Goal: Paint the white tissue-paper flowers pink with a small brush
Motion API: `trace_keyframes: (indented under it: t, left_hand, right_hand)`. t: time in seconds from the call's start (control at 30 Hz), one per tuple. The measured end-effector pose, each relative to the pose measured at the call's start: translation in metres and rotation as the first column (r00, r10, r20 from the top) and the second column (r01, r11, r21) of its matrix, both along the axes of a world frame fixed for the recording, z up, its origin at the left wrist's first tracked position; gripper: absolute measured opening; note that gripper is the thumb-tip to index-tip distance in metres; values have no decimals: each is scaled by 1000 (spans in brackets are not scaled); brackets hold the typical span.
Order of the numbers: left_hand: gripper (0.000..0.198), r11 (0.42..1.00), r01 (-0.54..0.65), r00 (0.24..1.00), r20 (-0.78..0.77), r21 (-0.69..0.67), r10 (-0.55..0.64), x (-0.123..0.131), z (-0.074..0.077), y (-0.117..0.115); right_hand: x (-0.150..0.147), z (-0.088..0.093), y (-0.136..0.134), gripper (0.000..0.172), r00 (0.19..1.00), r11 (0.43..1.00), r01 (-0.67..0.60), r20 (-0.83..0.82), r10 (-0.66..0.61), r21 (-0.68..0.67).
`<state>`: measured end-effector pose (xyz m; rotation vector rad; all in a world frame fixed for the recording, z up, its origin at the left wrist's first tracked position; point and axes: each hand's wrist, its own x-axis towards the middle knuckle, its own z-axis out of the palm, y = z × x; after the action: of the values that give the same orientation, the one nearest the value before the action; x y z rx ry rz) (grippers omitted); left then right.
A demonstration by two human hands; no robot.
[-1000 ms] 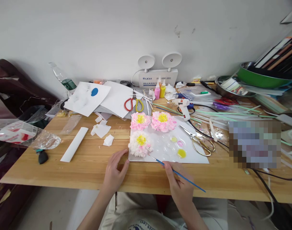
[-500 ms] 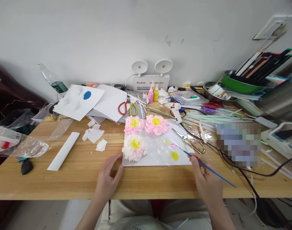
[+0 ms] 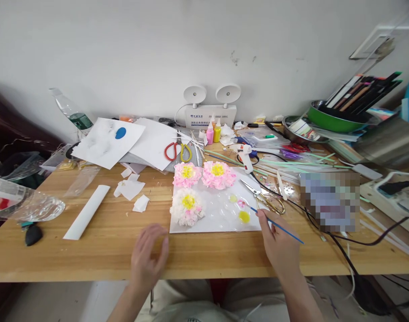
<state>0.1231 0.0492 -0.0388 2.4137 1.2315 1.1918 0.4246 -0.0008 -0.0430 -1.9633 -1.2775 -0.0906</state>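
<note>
Between the fingers of my right hand (image 3: 281, 241) is a thin blue paintbrush (image 3: 285, 228). Its tip touches the pink paint (image 3: 241, 203) in a clear plastic palette (image 3: 221, 209), which also holds yellow paint (image 3: 244, 217). The palette lies on a white sheet (image 3: 191, 229). Two pink flowers (image 3: 218, 175) with yellow centres rest on the sheet's far part. Nearer me is a white flower (image 3: 187, 206) with a yellow centre and a little pink on its right side. My left hand (image 3: 150, 252) is beside the sheet's near left corner, fingers apart, holding nothing.
Gold-handled scissors (image 3: 263, 197) lie right of the palette, with a glue gun (image 3: 243, 156) behind them. Paint bottles (image 3: 213, 133) stand near the wall. Paper scraps (image 3: 130, 187) and a white paper strip (image 3: 87, 212) lie at left. A black cable (image 3: 298, 208) crosses the right side.
My left hand has drawn back slightly from the sheet's edge. My right hand has moved a little left with the paintbrush, whose tip has come into the pink paint.
</note>
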Motion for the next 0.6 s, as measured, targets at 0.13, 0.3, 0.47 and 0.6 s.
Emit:
trace_keyframes:
  t: [0.13, 0.3, 0.47, 0.6]
  left_hand:
    - [28, 955, 297, 955, -13, 9, -297, 38, 15, -27]
    - [37, 942, 315, 925, -184, -113, -332, 92, 11, -31]
    - [41, 962, 261, 920, -281, -84, -274, 119, -7, -17]
    - [32, 968, 246, 926, -283, -51, -250, 127, -15, -12]
  right_hand:
    - [1, 0, 2, 48, 1000, 1000, 6, 5, -6, 0]
    - [1, 0, 4, 47, 1000, 1000, -8, -26, 8, -4]
    - [2, -2, 5, 42, 999, 999, -26, -40, 26, 19]
    - [2, -4, 6, 42, 998, 1000, -15, -60, 16, 24]
